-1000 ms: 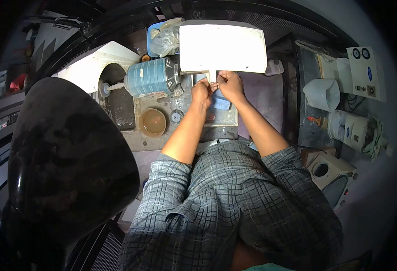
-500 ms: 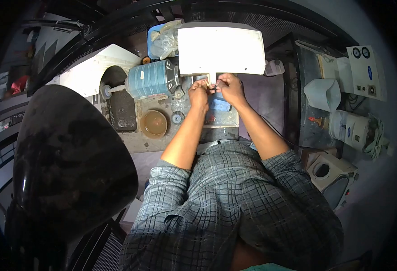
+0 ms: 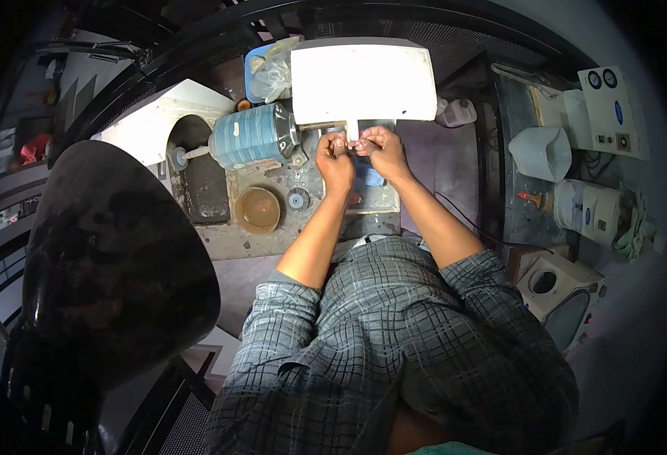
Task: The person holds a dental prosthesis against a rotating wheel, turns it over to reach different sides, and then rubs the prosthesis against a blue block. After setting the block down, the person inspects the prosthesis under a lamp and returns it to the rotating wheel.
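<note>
My left hand [image 3: 336, 167] and my right hand [image 3: 384, 153] meet just below the front edge of a white box-shaped hood [image 3: 364, 82]. Both are closed, thumbs and fingers pinched. Something small is between the fingertips, pale and partly reddish; its kind cannot be made out. A white post [image 3: 352, 130] comes down from the hood right above the fingertips. Beneath the hands lies a shallow light-edged tray [image 3: 383, 209] with a blue piece [image 3: 370, 177] in it. Left of my left hand is a blue ribbed motor [image 3: 248, 138] whose shaft carries a pale wheel [image 3: 179, 156].
A bowl of brownish liquid [image 3: 258, 210] and a small round brush wheel [image 3: 298, 199] sit on the bench. A white dust hood [image 3: 151, 125] stands left; a large black lamp shade [image 3: 121, 258] fills the near left. Shelves at right hold a plastic jug [image 3: 540, 154] and machines.
Both hands stay together below the hood, with the fingers slightly shifted around the small thing. The whole view has moved a little, so the hood appears farther left.
</note>
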A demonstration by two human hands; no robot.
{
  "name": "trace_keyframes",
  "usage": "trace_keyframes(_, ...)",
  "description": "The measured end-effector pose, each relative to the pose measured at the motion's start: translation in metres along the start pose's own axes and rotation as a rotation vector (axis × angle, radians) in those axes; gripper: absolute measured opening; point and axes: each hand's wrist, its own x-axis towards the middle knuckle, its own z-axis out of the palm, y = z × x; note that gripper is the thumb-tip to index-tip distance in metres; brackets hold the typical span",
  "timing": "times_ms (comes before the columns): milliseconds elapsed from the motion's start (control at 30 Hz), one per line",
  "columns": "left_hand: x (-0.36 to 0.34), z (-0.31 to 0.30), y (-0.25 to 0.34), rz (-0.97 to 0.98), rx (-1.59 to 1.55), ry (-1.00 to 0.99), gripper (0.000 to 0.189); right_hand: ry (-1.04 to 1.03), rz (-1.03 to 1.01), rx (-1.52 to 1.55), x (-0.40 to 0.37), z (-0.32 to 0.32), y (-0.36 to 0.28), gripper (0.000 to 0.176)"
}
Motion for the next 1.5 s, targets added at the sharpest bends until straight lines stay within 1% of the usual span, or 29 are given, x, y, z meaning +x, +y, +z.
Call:
trace_keyframes(167,0.0,0.0,0.004,0.033,0.018,-0.011,0.008,0.002,0.016,-0.068,-0.002,0.002,-0.008,0.013)
trace_keyframes(333,-0.003,-0.004,0.0,0.062,0.026,-0.029,0.008,-0.007,-0.017,0.06,-0.005,0.002,0.0,0.013)
trace_keyframes(400,-0.002,-0.006,-0.004,0.184,0.138,-0.04,0.008,-0.013,-0.026,0.07,-0.006,0.001,0.0,0.013)
trace_keyframes(433,-0.002,-0.005,-0.005,0.182,0.138,-0.04,0.008,-0.02,-0.037,0.082,-0.007,0.001,0.0,0.013)
trace_keyframes(533,0.0,-0.003,-0.002,0.126,0.12,-0.014,0.008,-0.013,-0.015,0.015,-0.005,0.0,-0.003,0.01)
trace_keyframes(600,0.002,-0.001,0.003,-0.026,0.044,-0.003,0.01,-0.005,0.012,-0.014,-0.001,0.0,-0.005,0.009)
trace_keyframes(633,0.003,0.001,0.006,-0.025,0.044,-0.004,0.01,0.003,0.038,-0.042,0.001,0.0,-0.005,0.008)
trace_keyframes(700,0.007,0.005,0.009,-0.107,0.079,0.069,0.013,0.001,0.07,-0.03,0.007,0.001,-0.006,0.008)
trace_keyframes(733,0.011,0.005,0.005,-0.106,0.079,0.066,0.013,-0.001,0.104,-0.018,0.009,0.001,-0.006,0.009)
trace_keyframes(800,0.016,0.005,0.003,-0.165,0.023,0.081,0.015,0.009,0.129,-0.002,0.012,0.002,-0.007,0.008)
trace_keyframes(967,0.021,0.006,0.0,-0.179,0.041,0.095,0.015,0.031,0.195,0.022,0.016,0.002,-0.01,0.009)
trace_keyframes(1033,0.026,0.003,-0.014,-0.175,0.052,0.099,0.015,0.054,0.231,0.049,0.017,0.002,-0.012,0.011)
trace_keyframes(1067,0.029,0.0,-0.022,-0.16,0.055,0.082,0.014,0.054,0.23,0.051,0.018,0.001,-0.012,0.011)
trace_keyframes(1133,0.03,0.0,-0.02,-0.143,0.059,0.067,0.013,0.037,0.245,0.027,0.022,-0.002,-0.013,0.013)
trace_keyframes(1200,0.029,0.001,-0.019,-0.213,0.022,0.062,0.013,0.041,0.244,0.019,0.024,-0.003,-0.013,0.013)
trace_keyframes(1333,0.03,0.003,-0.015,-0.195,0.052,0.079,0.013,0.021,0.23,0.003,0.024,-0.002,-0.012,0.014)
trace_keyframes(1500,0.025,-0.005,-0.006,-0.24,-0.118,0.007,0.013,0.006,0.222,0.058,0.017,-0.002,-0.011,0.015)
